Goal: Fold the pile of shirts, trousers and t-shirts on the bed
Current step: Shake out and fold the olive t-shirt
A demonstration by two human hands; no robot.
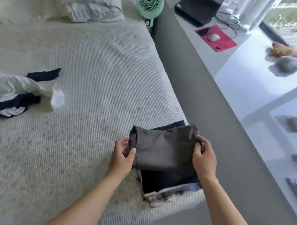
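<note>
Grey folded garment (163,150) is being held by its short ends, pinched in left hand (123,152) and right hand (204,160), long axis running between them, directly above the folded stack (165,184) at the bed (67,140) corner.

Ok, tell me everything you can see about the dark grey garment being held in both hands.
The dark grey garment is a folded rectangle of soft, matte fabric with faint creases. The left hand pinches its left edge, where layered folds show; the right hand grips its right edge. It is held over a stack of folded clothes near the bed's right edge.
</note>
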